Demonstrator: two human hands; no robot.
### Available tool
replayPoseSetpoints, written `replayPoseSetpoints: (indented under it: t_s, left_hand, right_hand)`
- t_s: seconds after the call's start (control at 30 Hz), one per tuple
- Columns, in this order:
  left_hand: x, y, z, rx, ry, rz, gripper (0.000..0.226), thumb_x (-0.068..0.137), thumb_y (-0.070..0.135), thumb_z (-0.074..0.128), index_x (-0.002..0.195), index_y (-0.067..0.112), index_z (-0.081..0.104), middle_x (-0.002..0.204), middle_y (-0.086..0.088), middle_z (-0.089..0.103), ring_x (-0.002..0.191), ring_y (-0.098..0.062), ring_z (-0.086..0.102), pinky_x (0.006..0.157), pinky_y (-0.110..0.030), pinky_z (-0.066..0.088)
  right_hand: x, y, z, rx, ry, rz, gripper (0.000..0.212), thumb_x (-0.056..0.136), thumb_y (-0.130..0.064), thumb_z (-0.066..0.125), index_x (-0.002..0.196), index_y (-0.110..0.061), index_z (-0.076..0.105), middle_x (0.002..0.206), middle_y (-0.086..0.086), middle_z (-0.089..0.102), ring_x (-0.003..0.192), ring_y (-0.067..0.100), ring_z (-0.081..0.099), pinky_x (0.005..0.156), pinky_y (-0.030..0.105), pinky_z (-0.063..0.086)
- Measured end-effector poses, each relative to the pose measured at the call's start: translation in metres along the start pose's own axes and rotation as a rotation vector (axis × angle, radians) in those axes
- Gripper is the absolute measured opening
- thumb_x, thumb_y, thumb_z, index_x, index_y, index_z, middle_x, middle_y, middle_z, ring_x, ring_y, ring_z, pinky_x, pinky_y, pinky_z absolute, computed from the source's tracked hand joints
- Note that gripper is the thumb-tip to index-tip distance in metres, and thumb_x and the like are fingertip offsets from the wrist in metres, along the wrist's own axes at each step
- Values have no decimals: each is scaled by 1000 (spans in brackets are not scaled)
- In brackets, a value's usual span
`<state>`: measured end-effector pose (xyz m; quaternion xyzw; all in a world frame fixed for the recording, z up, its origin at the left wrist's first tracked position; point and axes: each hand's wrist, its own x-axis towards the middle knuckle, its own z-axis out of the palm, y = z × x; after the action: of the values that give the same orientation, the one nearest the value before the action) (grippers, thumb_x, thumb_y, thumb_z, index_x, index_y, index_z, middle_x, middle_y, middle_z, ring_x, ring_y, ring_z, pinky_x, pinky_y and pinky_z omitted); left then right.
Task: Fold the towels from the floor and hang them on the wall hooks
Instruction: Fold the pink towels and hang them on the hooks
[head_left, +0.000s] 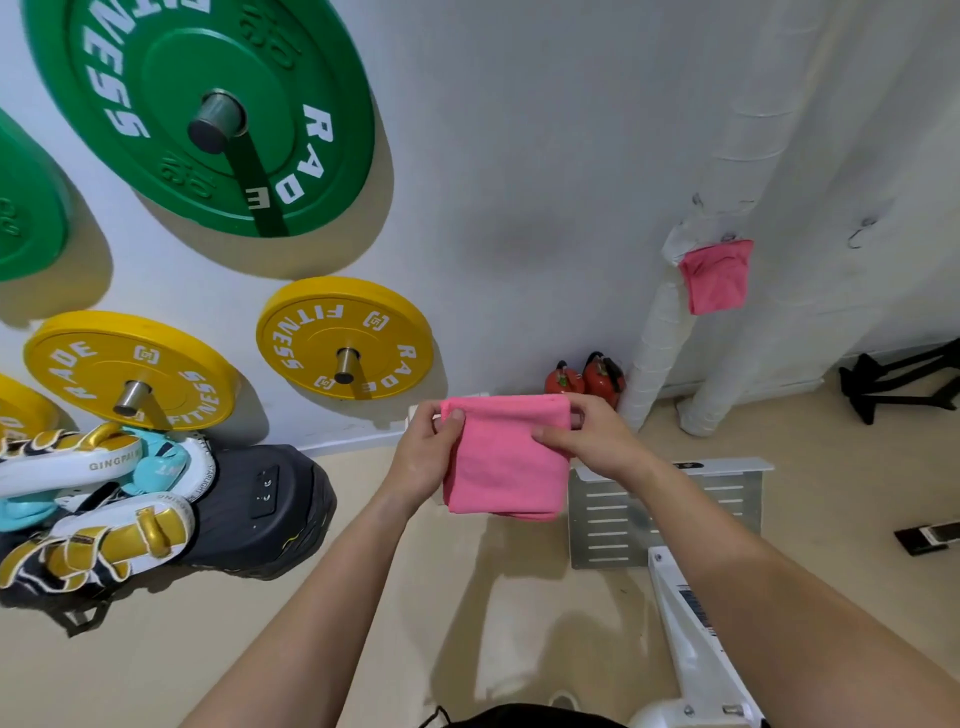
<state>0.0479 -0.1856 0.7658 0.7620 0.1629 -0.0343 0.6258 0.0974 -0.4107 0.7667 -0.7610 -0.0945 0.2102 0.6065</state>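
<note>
Your left hand (426, 452) and right hand (589, 441) hold a folded pink towel (506, 462) up between them, in front of the white wall (519, 156) and above the floor (363, 597). The fingers (553, 434) of each hand are curled over an upper corner, pinching the cloth. A second pink towel (717, 275) hangs on the wall up to your right, beside a wrapped white pipe (660, 353), with a metal hook (860, 234) further right. A green weight plate (156, 62) hangs to your left.
</note>
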Motion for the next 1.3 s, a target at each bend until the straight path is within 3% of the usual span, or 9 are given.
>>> replayPoseSetpoints:
  t_s: [0.1, 0.3, 0.53, 0.7, 0.77, 0.87, 1.07, 1.2, 1.3]
  left_hand:
    - [7, 3, 27, 35, -21, 7, 36, 90, 31, 72, 115, 15, 53, 102, 0, 67, 86, -8, 66, 71, -25, 54]
    - [39, 19, 80, 111, 35, 70, 41, 81, 25, 82, 106, 13, 52, 94, 3, 59, 82, -15, 58, 70, -32, 51]
    - [117, 44, 124, 356, -443, 49, 50, 56, 45, 86, 100, 28, 69, 99, -1, 71, 91, -21, 68, 84, -42, 58]
    - [175, 87, 180, 354, -745, 155, 39, 70, 53, 79, 103, 32, 71, 102, 2, 74, 97, -20, 70, 87, -44, 57]
    - [192, 101, 204, 348, -719, 182, 38, 75, 55, 73, 102, 29, 71, 99, 1, 75, 91, -19, 71, 81, -45, 57]
    - [212, 122, 242, 336, -704, 200, 36, 79, 58, 70, 103, 31, 68, 95, 7, 72, 81, -9, 65, 65, -31, 53]
    - [242, 155, 337, 343, -724, 288, 16, 88, 33, 70, 95, 20, 64, 90, 3, 71, 81, -16, 65, 64, -26, 48]
    - [257, 170, 412, 328, -702, 287, 22, 92, 27, 65, 110, 15, 59, 95, 3, 65, 83, -13, 61, 63, -20, 43]
    - [269, 183, 475, 345, -610, 311, 22, 92, 19, 64, 112, 13, 57, 86, 12, 57, 79, -11, 56, 59, -16, 39]
  right_hand:
    - [5, 5, -17, -8, 128, -19, 17, 90, -24, 71, 107, -22, 69, 100, -3, 73, 91, 10, 68, 82, 33, 55]
    - [12, 15, -55, -246, 322, -44, 22, 101, -34, 51, 118, -22, 58, 112, -6, 64, 101, 12, 59, 82, 28, 41]
    - [42, -2, -123, -470, 253, -18, 14, 89, -38, 68, 88, -25, 63, 79, -13, 63, 74, 0, 56, 62, 20, 36]
    - [73, -18, -180, -564, 309, 52, 32, 77, -49, 76, 66, -28, 54, 65, -7, 56, 62, 7, 51, 60, 27, 40]
    - [79, -22, -207, -579, 372, 110, 34, 69, -53, 79, 73, -27, 58, 71, -6, 60, 67, 12, 55, 67, 37, 46]
    - [76, -25, -253, -534, 383, 181, 52, 55, -58, 83, 96, -32, 65, 88, -9, 67, 81, 12, 63, 71, 31, 51]
    - [54, 11, -348, -427, 463, 342, 34, 83, -28, 77, 112, -22, 61, 100, -1, 65, 86, 14, 61, 68, 22, 48]
    - [56, 48, -420, -287, 659, 319, 32, 84, -22, 76, 113, -17, 62, 101, 5, 66, 92, 23, 66, 80, 41, 56]
    - [72, 68, -475, -217, 785, 262, 23, 83, -20, 75, 103, -20, 63, 91, -1, 66, 85, 20, 65, 73, 38, 54]
